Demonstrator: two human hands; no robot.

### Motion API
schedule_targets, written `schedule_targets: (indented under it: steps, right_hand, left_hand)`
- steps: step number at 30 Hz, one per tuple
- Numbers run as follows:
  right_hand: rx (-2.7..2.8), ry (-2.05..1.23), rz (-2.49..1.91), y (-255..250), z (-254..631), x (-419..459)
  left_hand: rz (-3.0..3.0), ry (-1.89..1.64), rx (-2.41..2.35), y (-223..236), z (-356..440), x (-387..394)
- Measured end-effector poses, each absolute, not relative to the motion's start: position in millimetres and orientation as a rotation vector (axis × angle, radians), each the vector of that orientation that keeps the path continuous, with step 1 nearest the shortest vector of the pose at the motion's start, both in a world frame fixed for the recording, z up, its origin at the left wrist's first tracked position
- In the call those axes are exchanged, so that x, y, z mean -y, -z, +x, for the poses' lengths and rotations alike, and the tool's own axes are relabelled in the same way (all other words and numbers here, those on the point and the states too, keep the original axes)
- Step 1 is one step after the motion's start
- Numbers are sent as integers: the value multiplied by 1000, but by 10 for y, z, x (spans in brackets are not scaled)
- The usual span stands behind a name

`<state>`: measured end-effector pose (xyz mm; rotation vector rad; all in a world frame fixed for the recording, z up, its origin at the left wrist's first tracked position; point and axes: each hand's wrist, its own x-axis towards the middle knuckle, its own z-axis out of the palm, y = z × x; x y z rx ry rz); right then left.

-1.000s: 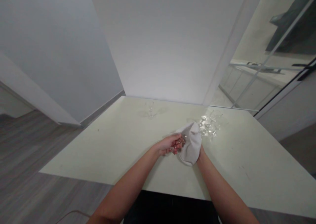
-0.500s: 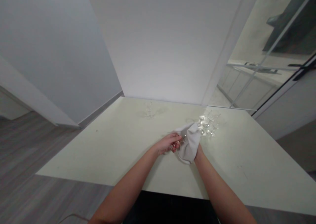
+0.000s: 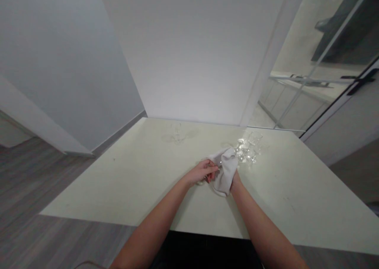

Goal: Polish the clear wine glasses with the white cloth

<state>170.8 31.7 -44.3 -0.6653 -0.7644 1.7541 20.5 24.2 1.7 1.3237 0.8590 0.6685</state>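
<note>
My left hand is closed round a small clear glass, of which only glints show between the fingers. A white cloth covers my right hand, so its fingers are hidden; the cloth is pressed against the glass. Both hands hover just above the pale table, near its middle.
A cluster of several clear glasses stands just beyond the cloth, to the right. A single clear glass stands alone near the table's far edge by the white wall. Grey wood floor lies to the left, a glass partition to the right.
The hands and cloth have stayed together, shifting only slightly; the cloth has bunched up tighter round my right hand. The camera has tilted a little.
</note>
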Motion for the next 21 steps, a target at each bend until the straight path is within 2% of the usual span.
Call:
schedule_targets:
  steps: [6, 11, 13, 19, 21]
  right_hand:
    - [431, -1557, -702, 277, 1672, -325]
    - [609, -1985, -590, 245, 1699, -247]
    - [671, -2031, -547, 234, 1693, -234]
    - [361, -1600, -742, 282, 1669, -307]
    - [366, -1615, -728, 327, 1681, -310]
  left_hand:
    - [1621, -964, -977, 145, 331, -297]
    - [1345, -746, -898, 68, 259, -282]
    - [1315, -706, -872, 28, 210, -273]
    - [1676, -955, -976, 71, 258, -279]
    - [1641, -925, -961, 84, 294, -280]
